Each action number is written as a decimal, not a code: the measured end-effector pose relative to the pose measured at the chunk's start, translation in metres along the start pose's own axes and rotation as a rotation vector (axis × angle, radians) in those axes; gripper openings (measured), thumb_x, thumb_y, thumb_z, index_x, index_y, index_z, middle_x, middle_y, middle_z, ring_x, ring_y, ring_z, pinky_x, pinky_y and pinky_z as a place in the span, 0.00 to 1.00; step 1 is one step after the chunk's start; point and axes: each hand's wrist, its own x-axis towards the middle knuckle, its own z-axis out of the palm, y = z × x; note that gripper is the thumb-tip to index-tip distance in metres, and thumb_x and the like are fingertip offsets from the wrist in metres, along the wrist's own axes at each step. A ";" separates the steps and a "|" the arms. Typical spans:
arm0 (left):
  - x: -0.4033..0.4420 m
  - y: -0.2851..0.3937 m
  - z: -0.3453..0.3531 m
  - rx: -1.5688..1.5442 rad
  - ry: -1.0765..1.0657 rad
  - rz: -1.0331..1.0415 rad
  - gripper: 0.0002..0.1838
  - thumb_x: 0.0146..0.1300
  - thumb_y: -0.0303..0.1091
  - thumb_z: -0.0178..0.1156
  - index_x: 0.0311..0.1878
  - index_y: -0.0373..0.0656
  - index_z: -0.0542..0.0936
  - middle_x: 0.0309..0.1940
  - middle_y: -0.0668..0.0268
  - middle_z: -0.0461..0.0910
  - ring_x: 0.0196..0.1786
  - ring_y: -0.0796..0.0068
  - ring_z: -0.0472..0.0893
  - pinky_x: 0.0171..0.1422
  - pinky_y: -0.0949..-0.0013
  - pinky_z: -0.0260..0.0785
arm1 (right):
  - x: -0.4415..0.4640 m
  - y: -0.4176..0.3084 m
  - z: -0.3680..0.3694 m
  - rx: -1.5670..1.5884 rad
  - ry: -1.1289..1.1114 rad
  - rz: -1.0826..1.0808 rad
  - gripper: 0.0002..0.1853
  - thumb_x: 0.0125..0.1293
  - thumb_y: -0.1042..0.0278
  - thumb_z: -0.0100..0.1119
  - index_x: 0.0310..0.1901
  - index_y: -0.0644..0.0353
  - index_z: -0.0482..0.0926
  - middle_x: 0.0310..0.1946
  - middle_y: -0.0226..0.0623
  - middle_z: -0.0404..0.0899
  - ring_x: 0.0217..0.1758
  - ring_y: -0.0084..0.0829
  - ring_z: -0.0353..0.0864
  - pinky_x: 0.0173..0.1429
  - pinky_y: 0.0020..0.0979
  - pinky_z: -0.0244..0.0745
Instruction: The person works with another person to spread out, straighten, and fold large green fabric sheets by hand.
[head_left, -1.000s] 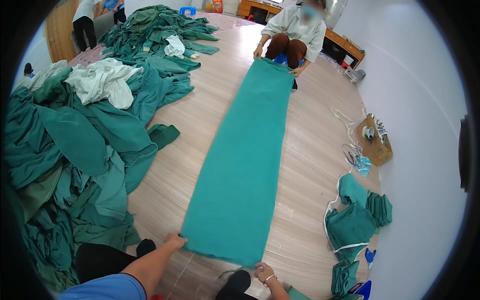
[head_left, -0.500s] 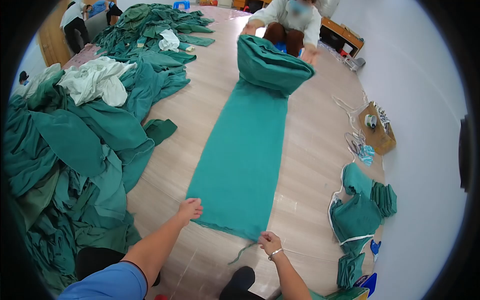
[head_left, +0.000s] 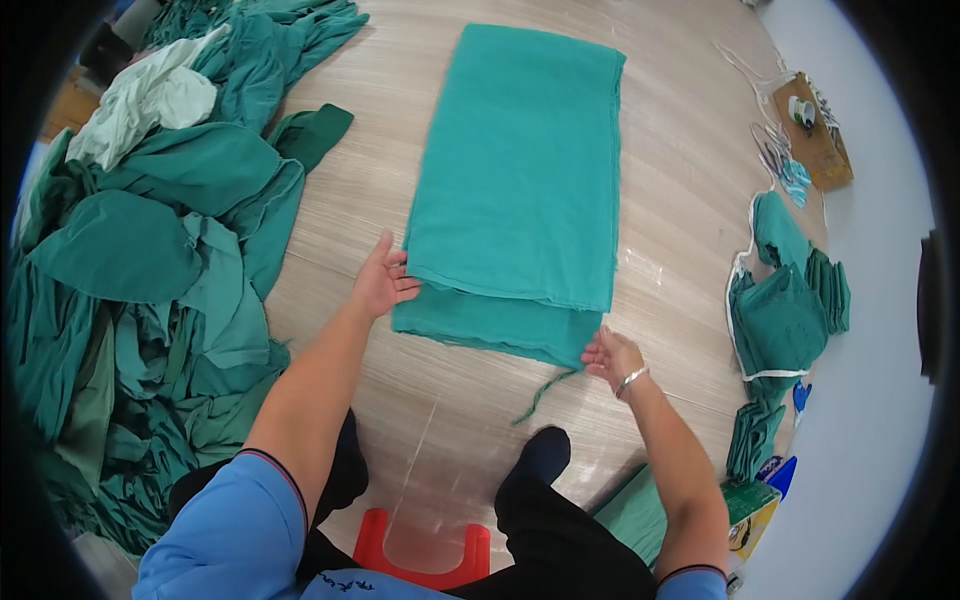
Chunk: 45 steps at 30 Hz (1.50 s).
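Note:
A green cloth [head_left: 520, 160] lies folded over itself on the floor, its upper layer ending short of a lower strip [head_left: 500, 325]. My left hand [head_left: 380, 285] is open at the left edge, fingertips at the fold. Beside the lower right corner is my right hand [head_left: 615, 360], wearing a silver bracelet, its fingers loosely apart near the strip's edge. A thin twisted green cord [head_left: 540, 398] trails from that corner onto the floor.
A heap of green cloths [head_left: 130, 240] with a white cloth [head_left: 150, 105] fills the left. Folded green bundles [head_left: 785, 320] and a cardboard box [head_left: 820, 150] line the right wall. A red stool [head_left: 425, 575] stands between my legs.
The far bundle has been unrolled and laid back over the strip toward me. My view has tilted down, and the co-worker is out of sight. Both hands stay near the cloth's near end.

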 end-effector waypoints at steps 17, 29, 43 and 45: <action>-0.103 0.079 0.196 -0.046 -0.717 0.115 0.09 0.60 0.32 0.51 0.29 0.36 0.72 0.24 0.58 0.74 0.24 0.67 0.73 0.28 0.66 0.67 | 0.033 -0.081 0.036 0.445 -0.158 -0.132 0.43 0.52 0.30 0.47 0.56 0.64 0.64 0.54 0.42 0.67 0.51 0.38 0.68 0.55 0.41 0.62; -0.081 0.026 0.043 0.658 -0.131 0.064 0.17 0.52 0.36 0.59 0.42 0.35 0.73 0.30 0.60 0.77 0.25 0.70 0.76 0.23 0.67 0.64 | -0.014 -0.069 0.012 0.115 -0.230 -0.211 0.29 0.52 0.67 0.61 0.54 0.69 0.64 0.49 0.51 0.70 0.52 0.42 0.71 0.55 0.40 0.69; -0.090 -0.006 0.018 1.105 0.010 -0.263 0.26 0.51 0.34 0.61 0.53 0.37 0.67 0.42 0.54 0.73 0.36 0.59 0.78 0.26 0.59 0.73 | -0.021 0.015 0.026 -0.257 -0.065 -0.023 0.22 0.40 0.73 0.64 0.40 0.74 0.73 0.36 0.47 0.78 0.36 0.37 0.78 0.40 0.33 0.74; -0.126 0.018 -0.011 1.012 -0.127 -0.421 0.24 0.53 0.33 0.58 0.53 0.38 0.66 0.41 0.56 0.73 0.32 0.60 0.78 0.22 0.59 0.73 | -0.107 -0.012 0.046 -0.335 -0.171 0.111 0.22 0.42 0.72 0.64 0.41 0.73 0.74 0.35 0.45 0.78 0.35 0.35 0.78 0.39 0.32 0.74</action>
